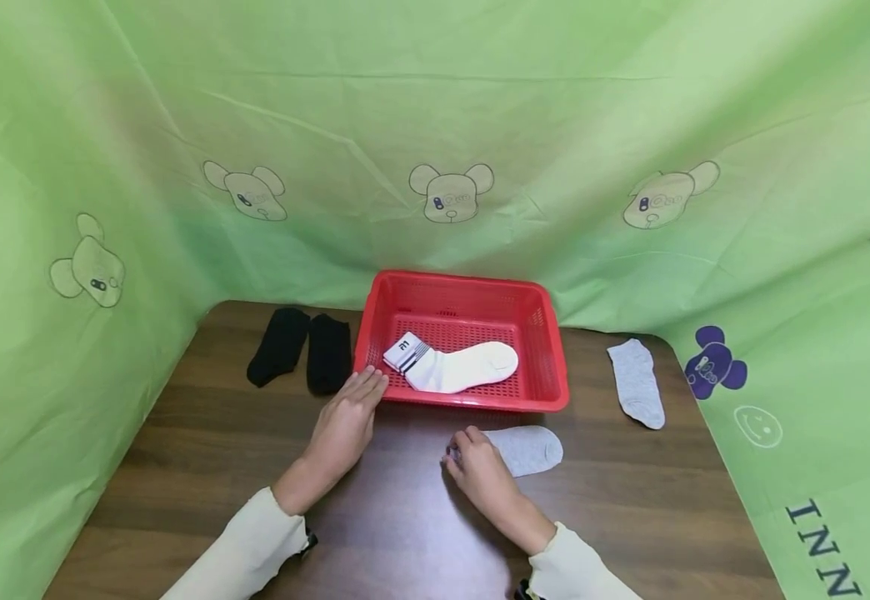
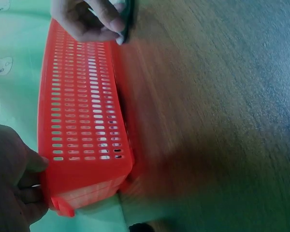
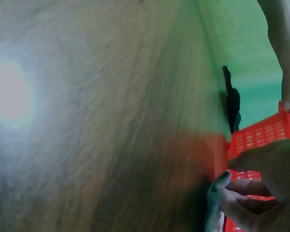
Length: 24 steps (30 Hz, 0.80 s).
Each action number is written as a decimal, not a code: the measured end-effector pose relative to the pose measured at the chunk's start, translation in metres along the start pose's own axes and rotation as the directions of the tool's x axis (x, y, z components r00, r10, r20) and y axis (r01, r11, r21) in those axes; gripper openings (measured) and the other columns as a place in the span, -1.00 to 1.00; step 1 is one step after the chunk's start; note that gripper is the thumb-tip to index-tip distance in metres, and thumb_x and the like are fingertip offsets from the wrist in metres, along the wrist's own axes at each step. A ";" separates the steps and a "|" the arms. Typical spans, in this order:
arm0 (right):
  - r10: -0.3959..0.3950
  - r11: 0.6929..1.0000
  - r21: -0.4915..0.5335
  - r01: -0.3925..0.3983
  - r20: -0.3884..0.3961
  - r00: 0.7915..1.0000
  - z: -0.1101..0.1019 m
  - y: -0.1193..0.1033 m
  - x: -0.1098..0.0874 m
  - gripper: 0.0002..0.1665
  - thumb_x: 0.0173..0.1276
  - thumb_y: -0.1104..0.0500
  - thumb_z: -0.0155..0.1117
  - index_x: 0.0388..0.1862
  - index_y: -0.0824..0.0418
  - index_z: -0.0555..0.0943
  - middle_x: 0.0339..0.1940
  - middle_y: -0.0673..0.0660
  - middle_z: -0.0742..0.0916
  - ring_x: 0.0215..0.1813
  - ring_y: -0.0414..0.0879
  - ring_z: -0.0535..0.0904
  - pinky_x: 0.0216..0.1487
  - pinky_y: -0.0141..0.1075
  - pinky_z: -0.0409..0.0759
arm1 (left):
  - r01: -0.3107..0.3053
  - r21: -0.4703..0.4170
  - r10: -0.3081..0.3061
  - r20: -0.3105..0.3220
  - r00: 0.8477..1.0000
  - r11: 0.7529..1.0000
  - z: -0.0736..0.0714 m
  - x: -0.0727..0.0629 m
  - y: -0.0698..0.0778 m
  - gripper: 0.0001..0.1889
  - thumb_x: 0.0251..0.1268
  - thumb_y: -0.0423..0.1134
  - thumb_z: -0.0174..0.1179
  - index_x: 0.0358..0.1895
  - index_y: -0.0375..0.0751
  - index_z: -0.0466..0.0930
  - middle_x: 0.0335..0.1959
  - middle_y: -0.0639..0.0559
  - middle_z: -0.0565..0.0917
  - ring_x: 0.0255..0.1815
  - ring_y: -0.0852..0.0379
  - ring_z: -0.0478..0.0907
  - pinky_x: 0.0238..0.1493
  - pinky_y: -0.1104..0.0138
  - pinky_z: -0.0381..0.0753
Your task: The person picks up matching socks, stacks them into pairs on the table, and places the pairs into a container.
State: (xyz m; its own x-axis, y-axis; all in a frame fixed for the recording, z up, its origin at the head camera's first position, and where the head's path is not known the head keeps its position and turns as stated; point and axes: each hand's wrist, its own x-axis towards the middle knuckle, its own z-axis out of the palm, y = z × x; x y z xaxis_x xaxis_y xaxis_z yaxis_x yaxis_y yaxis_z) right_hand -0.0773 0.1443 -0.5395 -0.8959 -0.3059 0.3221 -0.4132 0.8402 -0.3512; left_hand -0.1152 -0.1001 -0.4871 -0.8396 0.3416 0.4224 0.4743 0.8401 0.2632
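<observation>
My left hand [image 1: 347, 423] holds the front left corner of a red plastic basket [image 1: 472, 402], fingers over the rim. In the left wrist view the thumb lies against that rim. A white sock [image 1: 472, 367] with dark stripes at its cuff lies flat inside the basket. In front of the basket, my right hand [image 1: 482, 473] pinches the cuff end of a light grey sock [image 1: 528, 448] between thumb and fingers. The sock's toe end points right along the table; its cuff is partly hidden by the fingers. In the right wrist view the pinched edge of the sock [image 3: 213, 203] stands up from the table.
Two black socks [image 1: 279, 346] lie side by side left of the basket. Another light grey sock [image 1: 637, 383] lies at the table's right edge. Green printed cloth [image 1: 450, 108] hangs behind and beside the brown wooden table [image 1: 405, 533]; the basket stands close against it at the back.
</observation>
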 end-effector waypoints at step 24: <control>0.134 0.987 -0.063 -0.146 -0.169 0.976 -0.044 0.100 -0.050 -0.53 0.14 0.32 0.53 0.01 0.42 0.59 -0.12 0.36 0.62 -0.08 0.30 0.48 -0.08 0.13 0.45 | 0.333 -0.280 -0.229 0.344 0.911 0.901 0.081 -0.011 0.095 -0.50 0.37 -0.14 0.35 0.21 -0.42 0.54 -0.03 -0.19 0.59 0.06 -0.09 0.52 0.14 0.08 0.56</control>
State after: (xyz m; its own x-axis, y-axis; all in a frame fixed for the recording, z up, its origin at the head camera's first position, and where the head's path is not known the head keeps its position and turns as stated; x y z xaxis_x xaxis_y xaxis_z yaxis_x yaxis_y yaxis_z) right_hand -0.0663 0.2635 -0.5524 -0.9025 -0.1102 0.4164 -0.2664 0.9025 -0.3383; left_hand -0.0819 0.0101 -0.5365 -0.9644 0.2631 0.0262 0.2220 0.7523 0.6203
